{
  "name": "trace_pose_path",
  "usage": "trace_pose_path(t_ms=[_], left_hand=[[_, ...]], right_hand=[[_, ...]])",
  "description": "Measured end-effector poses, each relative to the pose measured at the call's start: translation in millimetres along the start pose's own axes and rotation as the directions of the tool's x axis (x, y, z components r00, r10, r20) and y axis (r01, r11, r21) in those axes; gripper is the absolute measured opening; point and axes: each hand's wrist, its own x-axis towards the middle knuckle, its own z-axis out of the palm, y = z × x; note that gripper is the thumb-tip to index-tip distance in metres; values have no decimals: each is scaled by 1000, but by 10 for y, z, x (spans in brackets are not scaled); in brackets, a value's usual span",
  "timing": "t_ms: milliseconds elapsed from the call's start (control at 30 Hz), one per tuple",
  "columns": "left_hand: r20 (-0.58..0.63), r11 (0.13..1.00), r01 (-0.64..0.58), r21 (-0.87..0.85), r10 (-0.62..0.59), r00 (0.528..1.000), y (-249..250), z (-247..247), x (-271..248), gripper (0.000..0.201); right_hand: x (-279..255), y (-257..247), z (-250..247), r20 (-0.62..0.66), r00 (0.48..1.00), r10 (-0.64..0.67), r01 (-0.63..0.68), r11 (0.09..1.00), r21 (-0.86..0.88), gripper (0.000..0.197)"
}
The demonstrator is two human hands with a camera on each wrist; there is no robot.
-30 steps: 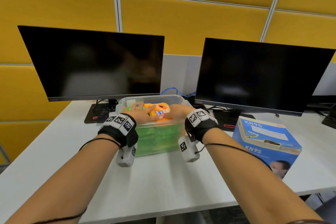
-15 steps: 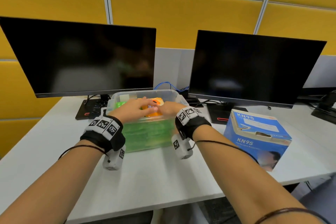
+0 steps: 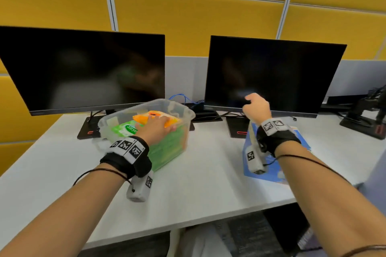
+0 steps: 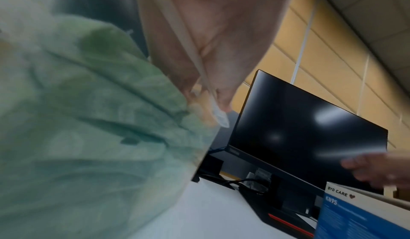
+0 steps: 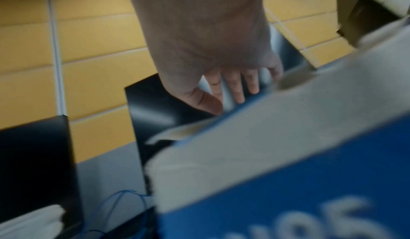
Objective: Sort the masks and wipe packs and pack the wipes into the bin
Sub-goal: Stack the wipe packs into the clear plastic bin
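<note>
A clear plastic bin (image 3: pixel 183 110) on the white desk holds green wipe packs (image 3: pixel 125 129) with an orange pack (image 3: pixel 154 116) on top. My left hand (image 3: pixel 165 124) lies over the bin's near rim, its fingers stretched flat on the orange pack. Through the bin wall the left wrist view shows the green packs (image 4: pixel 88 120). My right hand (image 3: pixel 250 100) hangs in the air above the blue KN95 mask box (image 3: pixel 275 173), fingers loose and holding nothing. In the right wrist view the right hand (image 5: pixel 233 93) hovers over the box (image 5: pixel 288 163) and its raised flap.
Two dark monitors (image 3: pixel 83 69) (image 3: pixel 271 77) stand at the back of the desk (image 3: pixel 198 183), their stands and cables just behind the bin and box. A yellow panelled wall lies behind. More black equipment (image 3: pixel 365 119) sits at the far right.
My right hand has left the bin and moved right and up over the KN95 box. The left hand stays on the packs. The bin now sits turned at an angle.
</note>
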Motion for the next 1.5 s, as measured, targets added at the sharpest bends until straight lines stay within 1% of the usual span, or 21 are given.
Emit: trace_pose_path(t_ms=[67, 133, 200, 233, 267, 300, 367, 433, 500, 600, 667, 733, 833, 900, 1000, 1067, 1133, 1200, 1333, 1400, 1500], left_hand=[[-71, 997, 81, -9, -82, 994, 163, 49, 36, 50], [-127, 987, 153, -45, -158, 979, 365, 93, 40, 45], [-179, 985, 133, -113, -152, 972, 505, 119, 26, 37], [-216, 986, 101, -135, -128, 968, 524, 134, 35, 32], [-228, 989, 73, -131, -102, 968, 525, 130, 21, 30], [-210, 994, 49, -100, -69, 975, 520, 111, -13, 30], [-90, 1000, -2, 5, 2, 996, 473, 50, -118, 36], [19, 986, -80, 143, 78, 997, 417, 49, -256, 53], [62, 962, -151, 226, 140, 988, 346, 101, -332, 66], [-37, 981, -149, 128, 155, 987, 299, 152, -317, 68], [-99, 995, -85, 45, 89, 991, 347, 150, -312, 60], [-152, 999, 17, 38, -11, 988, 445, 161, -288, 51], [-203, 981, 190, 43, -178, 963, 553, 196, -180, 35], [-218, 972, 234, -8, -230, 948, 566, 158, -115, 29], [-212, 970, 243, -29, -243, 947, 524, 106, -47, 27], [-208, 964, 259, -66, -267, 941, 512, 127, -30, 28], [-194, 962, 247, -120, -267, 944, 504, 144, -14, 29], [-177, 963, 212, -168, -240, 954, 514, 140, -19, 30], [-171, 955, 79, -287, -132, 976, 659, 179, -105, 46], [-166, 957, 62, -283, -113, 980, 762, 227, -103, 42], [-178, 947, 89, -307, -149, 973, 843, 248, -60, 34]], right_hand=[[16, 292, -163, 7, 992, 126, -123, 979, -163, 51], [-17, 513, -248, 37, 967, 252, -223, 909, -351, 54], [-37, 728, -311, 39, 932, 359, -301, 833, -465, 61], [-34, 832, -338, 35, 921, 389, -325, 813, -483, 66], [-39, 922, -369, 60, 915, 399, -330, 825, -460, 70], [-57, 970, -410, 85, 917, 390, -320, 847, -425, 70], [-96, 1002, -449, 135, 916, 377, -308, 879, -363, 66], [-136, 946, -449, 148, 924, 352, -285, 894, -346, 62], [-153, 876, -362, 198, 920, 339, -268, 910, -316, 57], [-215, 697, -198, 342, 877, 336, -295, 941, -167, 57], [-292, 572, -126, 332, 902, 278, -215, 953, -212, 52], [-347, 510, -57, 290, 933, 213, -151, 964, -221, 47], [-342, 520, 38, 291, 942, 169, -126, 979, -162, 44], [-322, 513, 62, 297, 937, 185, -139, 976, -171, 42], [-313, 447, 99, 294, 930, 223, -184, 971, -152, 38], [-315, 406, 188, 316, 922, 222, -180, 971, -157, 37], [-355, 297, 312, 298, 933, 200, -166, 977, -135, 34], [-407, 124, 465, 275, 947, 168, -160, 986, -51, 37], [-504, -318, 806, 346, 932, 112, -147, 986, 77, 42], [-512, -455, 932, 358, 929, 94, -140, 985, 103, 42], [-462, -504, 947, 333, 940, 73, -125, 983, 135, 38]])
